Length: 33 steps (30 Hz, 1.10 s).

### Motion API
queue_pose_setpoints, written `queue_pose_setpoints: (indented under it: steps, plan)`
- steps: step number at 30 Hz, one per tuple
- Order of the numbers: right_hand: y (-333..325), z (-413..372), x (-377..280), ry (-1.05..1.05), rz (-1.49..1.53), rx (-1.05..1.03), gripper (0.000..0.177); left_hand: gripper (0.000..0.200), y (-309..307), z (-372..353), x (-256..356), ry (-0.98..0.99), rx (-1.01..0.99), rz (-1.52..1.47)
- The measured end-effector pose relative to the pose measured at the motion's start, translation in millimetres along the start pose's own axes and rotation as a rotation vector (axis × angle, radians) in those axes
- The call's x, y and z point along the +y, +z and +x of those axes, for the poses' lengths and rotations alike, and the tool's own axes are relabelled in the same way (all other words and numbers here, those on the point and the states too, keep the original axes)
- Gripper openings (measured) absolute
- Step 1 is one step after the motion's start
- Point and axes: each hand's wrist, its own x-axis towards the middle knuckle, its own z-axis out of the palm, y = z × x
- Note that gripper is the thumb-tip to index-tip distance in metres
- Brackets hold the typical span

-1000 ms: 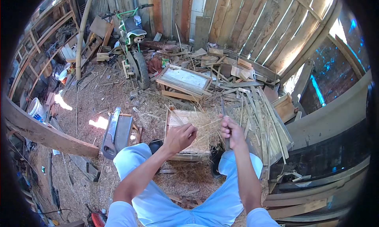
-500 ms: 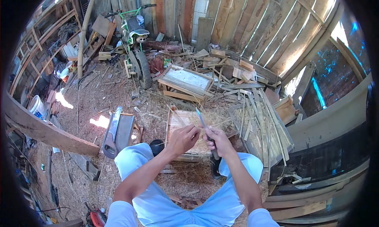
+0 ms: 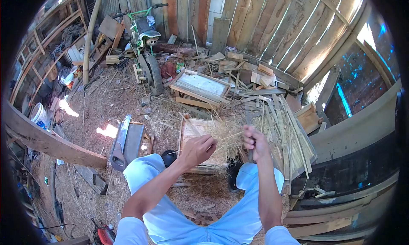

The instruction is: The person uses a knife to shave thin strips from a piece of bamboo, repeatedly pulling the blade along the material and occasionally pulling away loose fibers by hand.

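Note:
My left hand [image 3: 199,151] is closed, pinching a thin pale strip [image 3: 230,136] of wood or bamboo above a low wooden box [image 3: 191,134]. The strip stretches rightward from its fingers toward my right hand [image 3: 257,145]. That hand is wrapped around a knife, whose dark handle [image 3: 250,156] shows below the fist; the blade is hard to make out against the background. Curly fine shavings [image 3: 230,147] are heaped on the right part of the box, between the two hands.
A handsaw [image 3: 121,142] rests on a small stool [image 3: 136,138] at my left. Long split strips [image 3: 289,134] lie piled at my right. Farther off are a framed wooden panel [image 3: 200,87], wood scraps [image 3: 260,76] and a small motorbike [image 3: 147,53].
My right hand has moved right with the knife, away from my left hand, and has turned. The left hand has stayed nearly in place.

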Motion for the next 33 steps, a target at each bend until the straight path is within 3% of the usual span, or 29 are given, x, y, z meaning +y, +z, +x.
queue_pose_setpoints:
  steps: [1, 3, 4, 7, 9, 14, 17, 26, 30, 32, 33]
  plan:
    - [-15, 4, -9, -0.001, -0.003, -0.006, 0.028, 0.009, -4, -1, -2, -0.031, -0.002, 0.006]
    - [-38, 8, -33, -0.283, 0.128, 0.129, 0.029, 0.009, -11, -4, -4, -0.063, -0.001, 0.015]
    - [-35, 5, -34, -0.286, 0.129, 0.124, 0.029, 0.009, -15, -4, -7, -0.122, 0.025, 0.034]
    - [-9, -15, -29, -0.110, -0.169, 0.172, 0.033, 0.009, -11, -3, -15, -0.190, 0.066, 0.059]
    - [9, -19, -8, 0.043, -0.228, -0.004, 0.036, 0.009, -5, -4, -13, -0.204, 0.058, 0.054]
    - [38, -4, 47, 0.213, -0.212, -0.087, 0.032, 0.010, 6, -2, -5, -0.124, 0.036, 0.061]
    - [40, -1, 43, 0.211, -0.088, -0.154, 0.031, 0.010, 5, -2, -4, -0.113, -0.014, 0.052]
    - [3, 3, 1, 0.057, 0.018, -0.071, 0.030, 0.007, -2, -1, 1, -0.147, -0.034, -0.069]
    - [-25, 5, -17, -0.053, 0.076, 0.114, 0.027, 0.006, -2, -5, -8, -0.176, 0.031, -0.150]
    - [-31, 5, -33, -0.343, -0.024, 0.225, 0.028, 0.008, -19, -4, -14, -0.522, 0.066, -0.285]
    - [-27, 6, -31, -0.343, -0.022, 0.209, 0.028, 0.011, -18, -5, -21, -0.618, 0.099, -0.360]
